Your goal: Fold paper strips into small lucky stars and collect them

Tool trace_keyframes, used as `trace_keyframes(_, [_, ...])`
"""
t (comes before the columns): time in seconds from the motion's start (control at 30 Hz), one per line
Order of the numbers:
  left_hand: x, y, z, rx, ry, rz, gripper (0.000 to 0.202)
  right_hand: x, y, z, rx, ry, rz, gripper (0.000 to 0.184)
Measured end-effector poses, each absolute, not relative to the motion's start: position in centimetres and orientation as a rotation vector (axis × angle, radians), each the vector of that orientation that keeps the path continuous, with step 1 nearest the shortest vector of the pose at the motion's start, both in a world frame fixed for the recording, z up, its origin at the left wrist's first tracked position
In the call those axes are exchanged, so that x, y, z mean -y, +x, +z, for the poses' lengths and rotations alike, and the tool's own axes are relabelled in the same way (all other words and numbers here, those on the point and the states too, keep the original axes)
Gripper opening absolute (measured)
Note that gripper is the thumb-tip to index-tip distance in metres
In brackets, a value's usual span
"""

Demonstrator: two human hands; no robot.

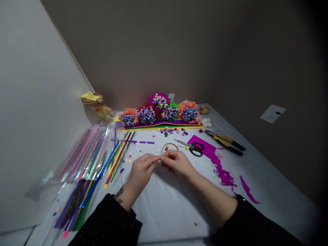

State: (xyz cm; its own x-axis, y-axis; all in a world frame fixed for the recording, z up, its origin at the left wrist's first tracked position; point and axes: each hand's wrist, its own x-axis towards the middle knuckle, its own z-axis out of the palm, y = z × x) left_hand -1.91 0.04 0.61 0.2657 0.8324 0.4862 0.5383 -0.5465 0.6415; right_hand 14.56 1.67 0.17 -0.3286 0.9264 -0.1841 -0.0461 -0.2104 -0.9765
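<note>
A tiny shiny piece [160,160] is pinched where the fingers [153,159] of the left hand [142,169] and right hand [178,164] meet, above the white surface [166,212].

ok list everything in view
Flower bundles: five, mixed, back
Sheets: several, mixed, beneath bundles
Small stars: many, mixed, before bundles
Flower: one, white, back right
Round object: one, tan, back right
Unclear item: one, tan, back left
Strips: many, mixed, left, some packaged
Ring: one, gold, beyond grips
Scissors: one, black handles, right
Pliers: one, yellow, black, right
Ragged pieces: several, magenta, right
Wall plates: two, pale, walls
Table: one, white, below
Small piece: one, pale, between grips
Left grip: one, bare, centre
Right grip: one, bare, centre
Sleeves: two, black, front
</note>
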Motion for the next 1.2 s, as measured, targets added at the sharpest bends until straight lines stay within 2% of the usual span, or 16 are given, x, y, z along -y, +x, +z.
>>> trace_keyframes(0.17, [0.03,-1.94,0.64,-1.352,2.113,1.209,0.014,-1.62,14.45,0.49,1.072,-1.09,1.847,0.023])
trace_keyframes(0.5, [0.37,-1.64,0.88,-1.318,2.153,1.213,0.015,-1.39,14.24,0.8,1.045,-1.078,1.906,0.022])
trace_keyframes(0.6, [0.3,-1.7,0.87,-1.313,2.136,1.221,0.014,-1.22,14.32,0.81,1.199,-1.093,1.773,0.02])
trace_keyframes(0.83, [0.14,-1.89,0.76,-1.331,2.058,1.186,0.015,-1.01,15.01,0.5,1.743,-1.104,1.078,0.018])
trace_keyframes(1.2, [0.21,-1.55,0.78,-1.325,2.03,1.221,0.016,-1.16,15.1,-0.08,1.881,-1.001,0.795,0.016])
